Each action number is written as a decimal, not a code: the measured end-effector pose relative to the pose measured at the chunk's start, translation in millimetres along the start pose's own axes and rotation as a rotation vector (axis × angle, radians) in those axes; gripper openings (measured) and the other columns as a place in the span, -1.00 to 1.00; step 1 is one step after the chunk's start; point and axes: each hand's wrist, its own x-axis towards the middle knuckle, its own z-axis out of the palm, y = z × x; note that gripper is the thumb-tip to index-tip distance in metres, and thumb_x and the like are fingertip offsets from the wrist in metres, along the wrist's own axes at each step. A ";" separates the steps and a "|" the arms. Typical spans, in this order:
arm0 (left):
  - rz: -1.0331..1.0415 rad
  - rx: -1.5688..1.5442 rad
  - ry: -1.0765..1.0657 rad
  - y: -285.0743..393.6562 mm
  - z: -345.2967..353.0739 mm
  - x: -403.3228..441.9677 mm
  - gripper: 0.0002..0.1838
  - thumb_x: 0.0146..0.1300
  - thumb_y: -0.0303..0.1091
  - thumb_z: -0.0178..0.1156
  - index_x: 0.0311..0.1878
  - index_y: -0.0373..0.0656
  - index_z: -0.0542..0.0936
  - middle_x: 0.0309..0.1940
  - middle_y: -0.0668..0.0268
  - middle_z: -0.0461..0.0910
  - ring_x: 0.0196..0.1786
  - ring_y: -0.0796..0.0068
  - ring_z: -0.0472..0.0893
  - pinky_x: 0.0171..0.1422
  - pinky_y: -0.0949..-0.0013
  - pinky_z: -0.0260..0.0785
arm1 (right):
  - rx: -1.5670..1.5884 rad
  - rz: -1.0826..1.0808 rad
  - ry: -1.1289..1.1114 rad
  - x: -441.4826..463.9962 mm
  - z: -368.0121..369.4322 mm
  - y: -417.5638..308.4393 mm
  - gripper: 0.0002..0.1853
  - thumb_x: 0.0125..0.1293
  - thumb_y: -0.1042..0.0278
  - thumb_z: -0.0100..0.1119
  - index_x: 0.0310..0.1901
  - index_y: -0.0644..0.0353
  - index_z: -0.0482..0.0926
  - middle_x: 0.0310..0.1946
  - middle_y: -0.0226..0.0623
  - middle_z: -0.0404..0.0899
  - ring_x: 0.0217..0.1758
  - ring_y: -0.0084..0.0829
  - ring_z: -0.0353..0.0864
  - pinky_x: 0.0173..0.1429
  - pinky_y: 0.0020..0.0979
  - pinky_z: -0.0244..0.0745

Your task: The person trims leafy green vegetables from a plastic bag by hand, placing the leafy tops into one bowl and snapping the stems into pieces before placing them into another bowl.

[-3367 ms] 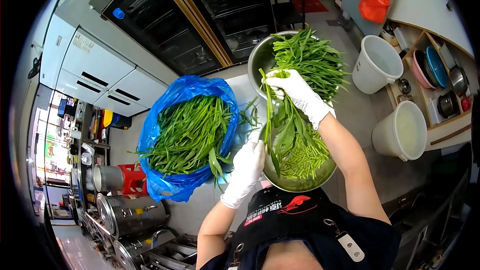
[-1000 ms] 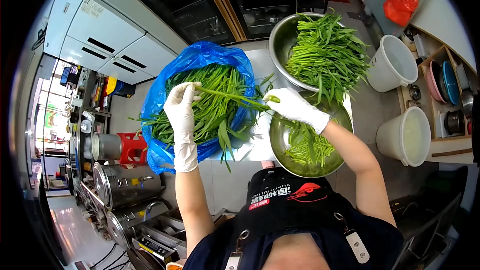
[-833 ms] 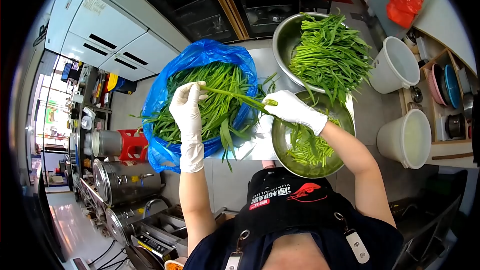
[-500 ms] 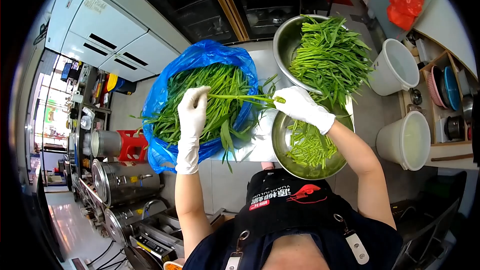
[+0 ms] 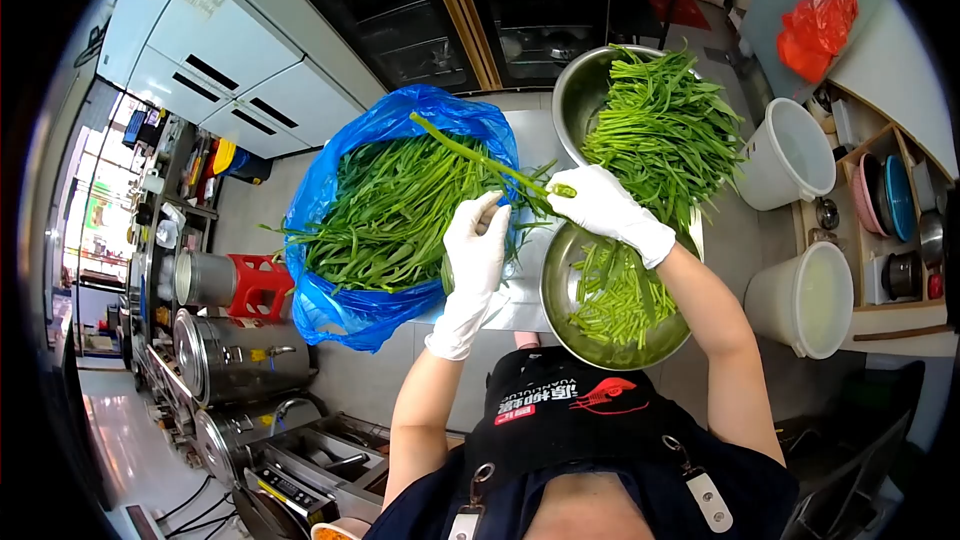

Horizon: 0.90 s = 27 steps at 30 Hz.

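Centrally: 1 long green stem (image 5: 470, 151), held aloft over the worktop (image 5: 535, 133), its free end above the bag. The gloved right hand (image 5: 608, 208) was clamped on the other end, presumably leaving the length exposed. The left hand (image 5: 472, 245), apart from the right, hung just below the stem; whether its fingertips pinched anything could not be told. Left edge: 1 blue bag (image 5: 345, 325), its mouth spread, perhaps for access. Near right corner: 1 bowl (image 5: 556, 285) of short pieces (image 5: 620, 310), probably for easy reach. Far right corner: 1 steel bowl (image 5: 580, 95), heaped with leafy greens (image 5: 660, 125).
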 end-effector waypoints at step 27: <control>0.256 0.166 0.028 -11.3 20.5 8.2 -0.86 0.09 -0.63 0.35 -0.25 -0.34 0.67 -0.48 0.28 0.50 -0.42 0.49 0.50 -0.25 0.48 0.35 | 0.109 -0.020 -0.038 1.5 7.5 5.7 -0.76 0.19 0.21 0.12 -0.41 0.24 0.54 -0.52 -0.07 0.53 -0.40 -0.02 0.53 -0.26 -0.14 0.40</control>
